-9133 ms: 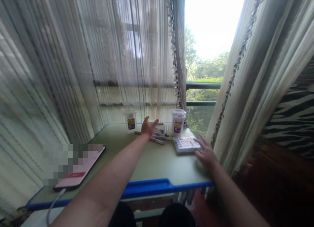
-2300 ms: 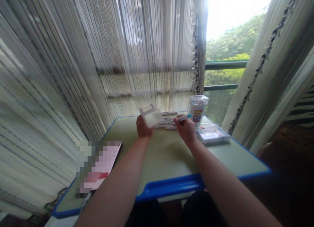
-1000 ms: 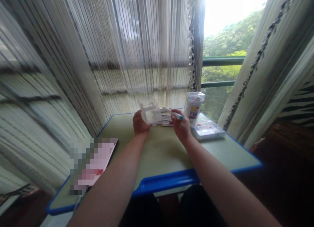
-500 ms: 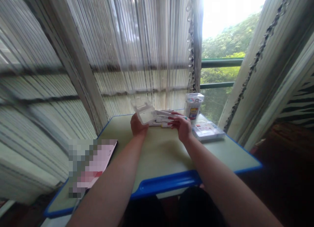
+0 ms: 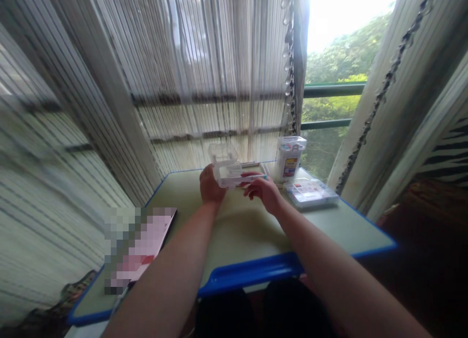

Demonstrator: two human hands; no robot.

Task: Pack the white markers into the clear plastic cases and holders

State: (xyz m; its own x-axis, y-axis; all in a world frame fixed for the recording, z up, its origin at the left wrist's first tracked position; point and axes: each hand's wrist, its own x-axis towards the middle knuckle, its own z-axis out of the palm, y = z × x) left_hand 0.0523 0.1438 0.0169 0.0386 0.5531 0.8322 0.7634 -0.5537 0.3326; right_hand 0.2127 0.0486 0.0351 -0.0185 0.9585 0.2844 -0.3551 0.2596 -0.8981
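A clear plastic box point(image 5: 224, 171) with its hinged lid swung up is held above the far part of the table. My left hand point(image 5: 211, 186) grips it from the left side, the mouth facing right. Between the fingers of my right hand point(image 5: 265, 193) is a slim white marker point(image 5: 258, 177) with a teal end. Its far end points left into the box's opening; how deep it reaches I cannot tell. Behind the hands lie more pale markers point(image 5: 250, 164), partly hidden by the box and my right hand.
A lidded white tub point(image 5: 290, 161) stands at the back right, with a flat clear compartment case point(image 5: 312, 193) before it. At the left lies a pink, partly blurred flat object point(image 5: 151, 240). The table point(image 5: 248, 231) has a blue rim; curtains point(image 5: 219, 84) hang behind.
The box has turned more upright and shifted slightly right. My right hand has moved left, bringing the marker to the box's mouth. The view has shifted a little.
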